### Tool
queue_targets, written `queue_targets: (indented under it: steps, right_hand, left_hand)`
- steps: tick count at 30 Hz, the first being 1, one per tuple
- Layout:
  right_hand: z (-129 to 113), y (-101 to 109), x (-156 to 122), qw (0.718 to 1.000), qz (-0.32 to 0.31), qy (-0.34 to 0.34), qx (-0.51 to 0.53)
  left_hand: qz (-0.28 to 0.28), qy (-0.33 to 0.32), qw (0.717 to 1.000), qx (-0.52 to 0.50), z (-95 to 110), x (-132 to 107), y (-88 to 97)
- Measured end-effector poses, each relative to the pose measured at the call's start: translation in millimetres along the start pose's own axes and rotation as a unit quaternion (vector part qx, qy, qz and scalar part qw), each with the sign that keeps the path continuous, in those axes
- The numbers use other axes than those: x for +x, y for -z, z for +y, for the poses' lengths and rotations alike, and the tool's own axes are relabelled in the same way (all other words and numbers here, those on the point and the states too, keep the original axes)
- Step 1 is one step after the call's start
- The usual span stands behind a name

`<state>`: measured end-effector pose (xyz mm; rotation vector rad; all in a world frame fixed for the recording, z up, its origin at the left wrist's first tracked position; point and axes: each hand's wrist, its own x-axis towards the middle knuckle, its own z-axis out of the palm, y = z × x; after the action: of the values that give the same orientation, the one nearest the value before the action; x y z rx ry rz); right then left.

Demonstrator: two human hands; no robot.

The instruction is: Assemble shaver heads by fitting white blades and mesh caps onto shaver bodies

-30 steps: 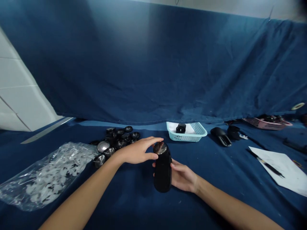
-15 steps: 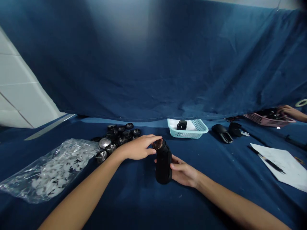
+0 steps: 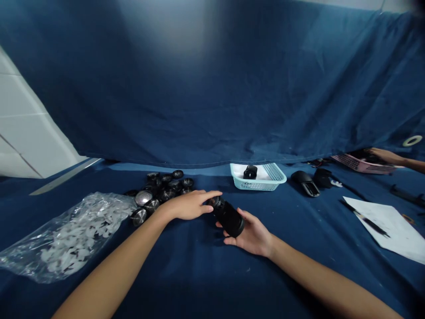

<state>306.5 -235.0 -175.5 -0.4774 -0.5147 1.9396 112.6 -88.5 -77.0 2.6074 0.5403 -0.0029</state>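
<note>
We've got the black cylinder [image 3: 228,216] tilted over the surface, right hand [image 3: 251,235] cupping it loosely, left hand [image 3: 189,205] pinching its cap end. Could roll off that open palm.

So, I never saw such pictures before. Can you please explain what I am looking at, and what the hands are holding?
The view comes from a camera worn on a person's head, looking down at a table under blue cloth. The right hand cradles a black cylinder, tilted; the left hand touches its top end. Nearby lie a pile of round caps, a clear bag of white pieces, a light blue basket and paper with a pen. Far right, another person's hand reaches a pink tray.
</note>
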Motion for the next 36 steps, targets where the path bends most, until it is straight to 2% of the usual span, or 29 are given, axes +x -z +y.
queue_targets:
  steps: [7, 11, 15, 22, 26, 31, 36]
  right_hand:
    - [1, -1, -1, 1.0, 0.004, 0.013, -0.003]
    - [1, -6, -3, 0.998, -0.018, 0.035, -0.039]
    - [3, -9, -4, 0.996, -0.003, 0.057, -0.064]
    - [6, -12, -4, 0.992, 0.006, 0.078, -0.099]
    - [4, -16, -4, 0.993, 0.005, 0.067, -0.101]
    - [2, -13, -4, 0.998, 0.006, 0.034, -0.049]
    - [1, -2, -4, 0.999, 0.028, -0.018, -0.015]
  left_hand:
    - [0.008, -0.002, 1.0, 0.014, 6, -3, 7.4]
    - [0.031, 0.016, 0.998, -0.043, 8, -3, 11.9]
    - [0.056, 0.038, 0.992, -0.103, 11, 0, 12.6]
    - [0.102, 0.017, 0.985, -0.139, 22, 3, 8.0]
    - [0.131, 0.003, 0.987, -0.098, 29, 1, 8.2]
    - [0.175, -0.024, 0.984, -0.032, 47, -4, 4.3]
    - [0.152, -0.094, 0.983, -0.034, 62, -10, -0.4]
